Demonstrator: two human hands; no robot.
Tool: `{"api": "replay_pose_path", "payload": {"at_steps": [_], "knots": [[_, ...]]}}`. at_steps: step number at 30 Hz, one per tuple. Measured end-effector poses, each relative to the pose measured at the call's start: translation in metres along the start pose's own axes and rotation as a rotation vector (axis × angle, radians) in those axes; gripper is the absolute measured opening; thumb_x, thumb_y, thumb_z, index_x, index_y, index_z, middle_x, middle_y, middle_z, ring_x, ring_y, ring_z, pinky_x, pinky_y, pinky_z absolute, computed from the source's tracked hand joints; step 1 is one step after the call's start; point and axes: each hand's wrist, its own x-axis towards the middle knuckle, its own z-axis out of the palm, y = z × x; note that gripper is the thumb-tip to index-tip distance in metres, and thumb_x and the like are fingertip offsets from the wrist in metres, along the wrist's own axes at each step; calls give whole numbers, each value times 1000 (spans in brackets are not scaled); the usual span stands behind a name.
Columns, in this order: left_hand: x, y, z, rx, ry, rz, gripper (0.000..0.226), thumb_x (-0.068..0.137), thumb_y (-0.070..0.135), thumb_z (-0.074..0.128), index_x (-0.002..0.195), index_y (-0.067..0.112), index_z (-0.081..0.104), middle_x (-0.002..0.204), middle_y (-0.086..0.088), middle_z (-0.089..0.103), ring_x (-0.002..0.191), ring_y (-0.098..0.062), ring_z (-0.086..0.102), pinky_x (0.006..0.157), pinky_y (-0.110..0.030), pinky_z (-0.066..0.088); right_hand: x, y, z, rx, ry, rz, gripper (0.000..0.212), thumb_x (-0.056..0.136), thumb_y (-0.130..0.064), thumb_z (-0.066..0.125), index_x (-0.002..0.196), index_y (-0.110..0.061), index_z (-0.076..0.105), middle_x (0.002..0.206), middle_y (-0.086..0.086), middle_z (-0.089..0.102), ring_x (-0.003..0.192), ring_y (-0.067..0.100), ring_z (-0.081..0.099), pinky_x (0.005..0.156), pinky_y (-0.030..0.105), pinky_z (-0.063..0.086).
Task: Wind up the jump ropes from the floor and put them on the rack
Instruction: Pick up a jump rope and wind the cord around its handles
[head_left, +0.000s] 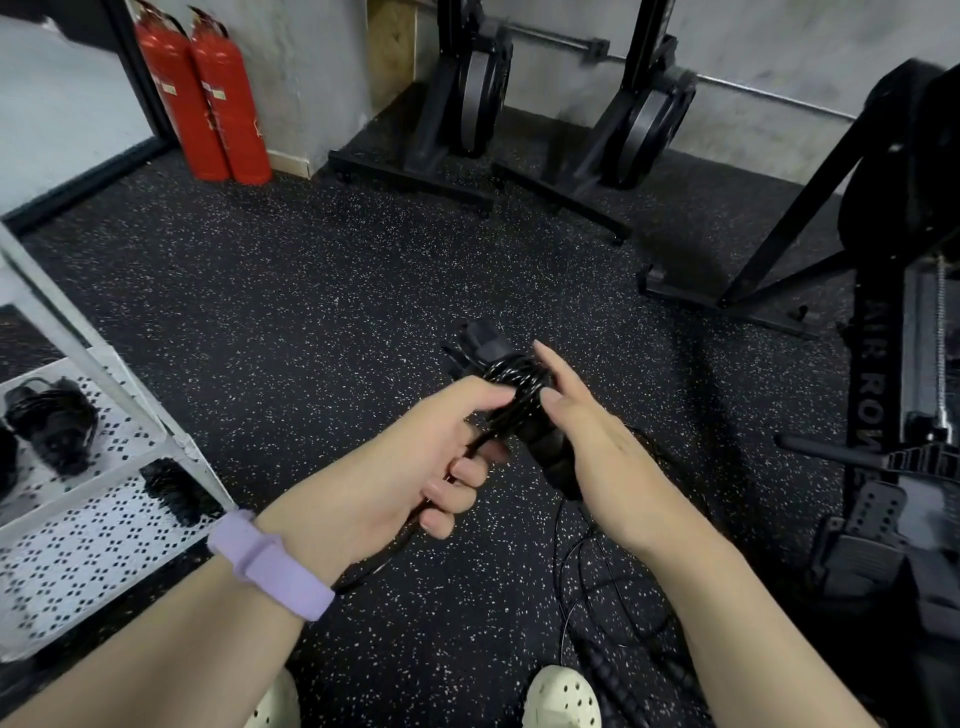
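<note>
At the far left of the frame stands the white perforated rack (104, 499), its shelves slanting toward the lower left. One wound black rope bundle (52, 421) already lies on the upper shelf, and a dark ribbed handle (174, 491) lies on the shelf below it.

Moving right, my left hand (415, 467) sits at centre frame, a lilac wristband (270, 564) on the wrist. Its fingers are curled round the loose black cord, pinching it where it feeds into the bundle.

Just right of that is the jump rope (514, 395) I am winding: cord coiled round its paired handles. The bundle's long axis runs from upper left to lower right, tilted away from me. My right hand (597, 441) supports it from the right, fingers mostly straight along the handles, thumb against the coils. Both hands touch the bundle; the left one is nearer the rack.

Below the hands, the unwound cord (597, 571) trails in loops over the speckled floor (311, 286), near my pale shoes at the bottom edge. That slack must come up before I carry the bundle left, and it could snag my feet.

At the right edge stands a black rowing machine (883, 415). Two red fire extinguishers (208, 104) lean at upper left.
</note>
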Motion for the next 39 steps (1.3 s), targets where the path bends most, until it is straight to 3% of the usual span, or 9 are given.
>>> {"api": "replay_pose_path", "payload": {"at_steps": [4, 9, 12, 14, 17, 24, 31, 34, 39], "knots": [[0, -3, 5, 115, 204, 31, 64, 75, 83, 57, 91, 21, 53, 60, 9, 24, 48, -9, 18, 44, -25, 14, 3, -1, 4, 5, -88, 4, 56, 98, -47, 41, 143, -76, 26, 131, -16, 64, 105, 6, 61, 96, 35, 44], [-8, 3, 1, 132, 104, 162, 54, 77, 76, 53, 78, 23, 44, 63, 6, 20, 56, -13, 13, 55, -35, 9, -2, 0, -9, 290, -67, 102, 85, 75, -56, 81, 150, -52, 42, 127, -5, 72, 112, 11, 71, 98, 39, 53], [-15, 6, 7, 131, 0, 218, 53, 71, 76, 48, 68, 25, 38, 58, 7, 22, 55, -14, 13, 56, -35, 9, -5, -8, -13, 575, -117, 168, 42, 77, -50, 73, 116, -36, 72, 106, -6, 76, 94, 13, 70, 81, 37, 53], [-18, 7, 9, 157, -52, 219, 54, 75, 75, 41, 54, 26, 44, 54, 9, 24, 52, -12, 16, 55, -34, 11, -9, -8, -12, 704, -208, 180, 26, 78, -41, 77, 101, -31, 78, 102, -1, 75, 94, 17, 69, 96, 49, 53], [-17, 6, 7, 173, -83, 216, 67, 74, 77, 41, 79, 10, 49, 59, 4, 23, 55, -14, 16, 53, -32, 14, -10, -7, -9, 887, -362, 239, 55, 63, -32, 96, 112, -15, 76, 114, 16, 73, 104, 30, 70, 108, 60, 48], [-11, 7, -5, 282, -78, 154, 67, 83, 76, 44, 90, 12, 61, 61, 5, 39, 47, -11, 35, 46, -27, 40, -7, -10, -9, 1000, -479, 237, 62, 89, -3, 71, 145, -12, 48, 127, 31, 66, 113, 46, 68, 96, 64, 54], [-9, 11, -26, 503, 101, 44, 48, 85, 59, 67, 84, 11, 73, 65, 4, 65, 51, -9, 49, 47, -23, 42, -8, -2, -12, 483, -179, 217, 40, 93, 3, 69, 126, -16, 57, 110, 13, 74, 87, 39, 72, 78, 52, 58], [-8, 9, -25, 488, 211, 124, 27, 89, 40, 75, 84, 13, 75, 78, 2, 77, 59, -8, 53, 51, -23, 42, -3, -2, -10, 468, -36, 210, 39, 89, 4, 72, 118, -20, 61, 97, 7, 75, 77, 31, 71, 70, 42, 58], [-19, 5, -14, 562, 324, 373, 29, 91, 53, 64, 83, 27, 74, 73, -8, 64, 64, -13, 53, 71, -34, 43, 6, 2, -7, 476, 172, 234, 54, 89, 6, 70, 124, -32, 56, 104, 9, 74, 80, 26, 70, 79, 50, 58]]}}
